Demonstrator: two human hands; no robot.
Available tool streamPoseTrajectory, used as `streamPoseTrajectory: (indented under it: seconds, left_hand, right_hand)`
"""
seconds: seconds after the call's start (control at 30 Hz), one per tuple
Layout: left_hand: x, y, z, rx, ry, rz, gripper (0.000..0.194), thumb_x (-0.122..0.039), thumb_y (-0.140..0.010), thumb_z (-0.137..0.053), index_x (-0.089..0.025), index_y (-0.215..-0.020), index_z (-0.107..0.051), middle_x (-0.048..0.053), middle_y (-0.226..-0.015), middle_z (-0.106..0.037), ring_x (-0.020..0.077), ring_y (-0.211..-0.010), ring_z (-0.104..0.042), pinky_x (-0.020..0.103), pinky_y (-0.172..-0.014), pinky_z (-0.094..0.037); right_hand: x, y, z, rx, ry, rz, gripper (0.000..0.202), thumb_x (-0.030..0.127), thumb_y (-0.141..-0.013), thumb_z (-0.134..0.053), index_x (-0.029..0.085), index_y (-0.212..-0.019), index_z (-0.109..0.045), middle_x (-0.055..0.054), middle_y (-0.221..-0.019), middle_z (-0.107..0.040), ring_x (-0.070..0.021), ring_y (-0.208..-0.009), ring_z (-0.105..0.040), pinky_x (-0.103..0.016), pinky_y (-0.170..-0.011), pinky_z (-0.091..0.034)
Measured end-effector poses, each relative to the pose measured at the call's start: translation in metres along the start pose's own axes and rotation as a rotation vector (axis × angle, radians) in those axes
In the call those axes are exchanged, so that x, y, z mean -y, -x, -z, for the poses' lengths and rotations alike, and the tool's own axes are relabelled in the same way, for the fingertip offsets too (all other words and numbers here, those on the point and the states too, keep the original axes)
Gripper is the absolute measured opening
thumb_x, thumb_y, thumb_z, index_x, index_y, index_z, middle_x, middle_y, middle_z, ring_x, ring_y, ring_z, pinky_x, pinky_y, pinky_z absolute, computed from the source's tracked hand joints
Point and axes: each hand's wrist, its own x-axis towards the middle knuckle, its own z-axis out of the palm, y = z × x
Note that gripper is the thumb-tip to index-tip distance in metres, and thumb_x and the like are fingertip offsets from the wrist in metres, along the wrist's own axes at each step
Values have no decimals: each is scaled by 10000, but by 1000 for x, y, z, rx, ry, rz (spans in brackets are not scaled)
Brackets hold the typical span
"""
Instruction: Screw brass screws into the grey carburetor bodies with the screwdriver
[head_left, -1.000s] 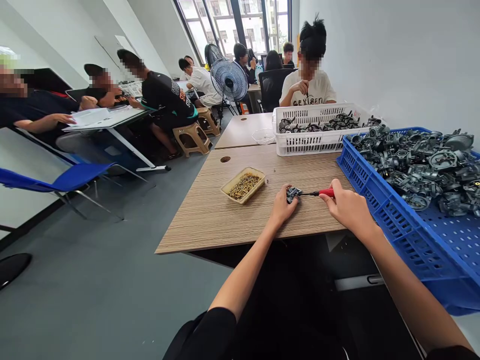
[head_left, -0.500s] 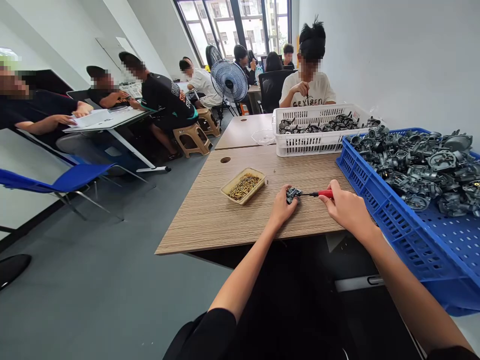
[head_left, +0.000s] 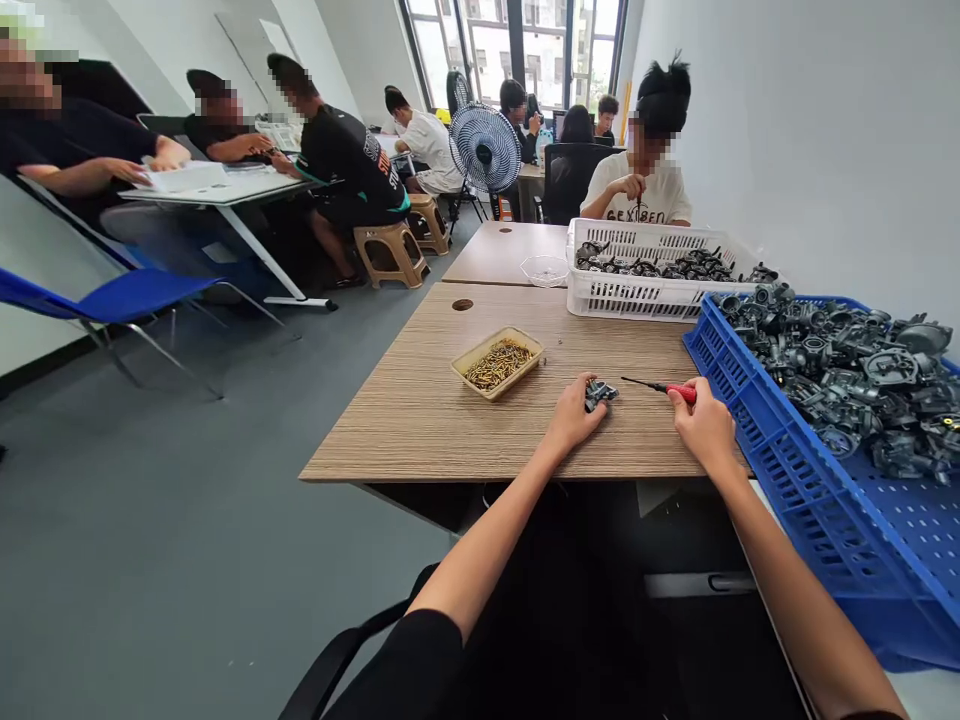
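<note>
My left hand (head_left: 576, 418) is closed around a small grey metal carburetor (head_left: 600, 393) at the table's near side. In my right hand (head_left: 703, 425) is a screwdriver (head_left: 681, 392) with a red handle, its dark shaft pointing left. The tip is apart from the carburetor, a short way to its right. Left of my left hand stands a cream plastic tray (head_left: 491, 392) holding many small brass-coloured parts. Two tiny pieces lie on the wooden table (head_left: 420, 420) by the tray.
A blue crate (head_left: 806, 480) piled with metal carburetors stands at my right. Behind it, a white basket (head_left: 634, 304) holds more of them. Across the table sits a person (head_left: 637, 190). A fan (head_left: 485, 148) and other seated people are farther back.
The screwdriver in my right hand has drawn back to the right, off the carburetor. My left hand still holds the carburetor. The camera view has shifted slightly.
</note>
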Motion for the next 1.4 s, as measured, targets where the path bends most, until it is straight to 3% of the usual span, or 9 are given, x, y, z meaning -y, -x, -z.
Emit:
streamPoseTrajectory:
  seconds: [0.2,0.37,0.57,0.73,0.83,1.03,1.13,1.23,1.4]
  left_hand:
    - [-3,-1,1,-10,21,4,469,-248,-855,-649,-233,-1307,-525,80,-1157,-689,270,-1076,-651,434,-997,-503]
    - [-5,-1,3,-32,105,50,597,-327,-823,-715,-239,-1368,-488,90,-1177,-688,298,-1123,-647,477,-1030,-489]
    - [5,-8,6,-230,478,223,310,-311,-956,-522,-207,-1247,-532,85,-1051,-712,213,-947,-692,396,-915,-540]
    - [14,-11,13,-360,653,328,278,-367,-997,-398,-200,-1160,-549,87,-984,-710,219,-921,-698,380,-848,-541]
    - [17,-10,14,-352,689,333,278,-383,-982,-395,-198,-1120,-550,79,-953,-695,214,-879,-689,361,-815,-532]
    - [24,-7,14,-297,752,319,266,-383,-976,-406,-187,-1103,-532,63,-928,-673,176,-833,-664,298,-758,-520]
    - [30,-7,14,-259,768,302,266,-390,-977,-393,-183,-1096,-509,45,-895,-654,155,-779,-656,274,-717,-509]
    - [35,-6,15,-233,756,278,277,-411,-971,-400,-181,-1090,-500,32,-877,-640,145,-757,-650,259,-694,-504]
    - [34,-4,18,-191,766,283,261,-384,-961,-407,-178,-1082,-512,28,-864,-638,138,-750,-644,250,-679,-505]
  right_hand:
    - [-20,-2,-40,7,-52,14,396,507,-1005,-419,175,-1170,-559,-129,-920,-723,-250,-766,-626,-309,-693,-367]
    - [-20,-5,-53,-15,-39,82,323,434,-965,-476,165,-1130,-546,-173,-1058,-706,-305,-971,-621,-411,-869,-440]
    - [20,-4,-52,-87,-80,242,343,417,-993,-460,171,-1222,-529,-180,-1199,-644,-293,-1153,-574,-468,-1010,-446]
    - [63,-10,-67,85,-258,483,624,499,-892,-666,218,-1412,-465,-167,-1378,-547,-297,-1324,-513,-486,-1128,-410]
    - [79,-17,-79,230,-261,475,765,494,-816,-763,216,-1451,-439,-169,-1432,-514,-298,-1365,-497,-489,-1158,-381]
    - [87,-23,-84,259,-221,343,662,441,-697,-886,186,-1229,-586,-117,-1215,-670,-264,-1154,-640,-406,-1019,-485]
    - [81,-18,-71,233,-208,285,658,438,-699,-889,190,-1222,-576,-109,-1217,-682,-246,-1128,-650,-370,-989,-494]
    - [63,-10,-35,187,-194,234,662,459,-727,-864,202,-1251,-552,-103,-1239,-681,-241,-1128,-651,-368,-991,-489]
    - [7,16,84,10,-150,114,812,574,-743,-817,205,-1384,-481,-123,-1263,-674,-268,-1098,-663,-429,-997,-489]
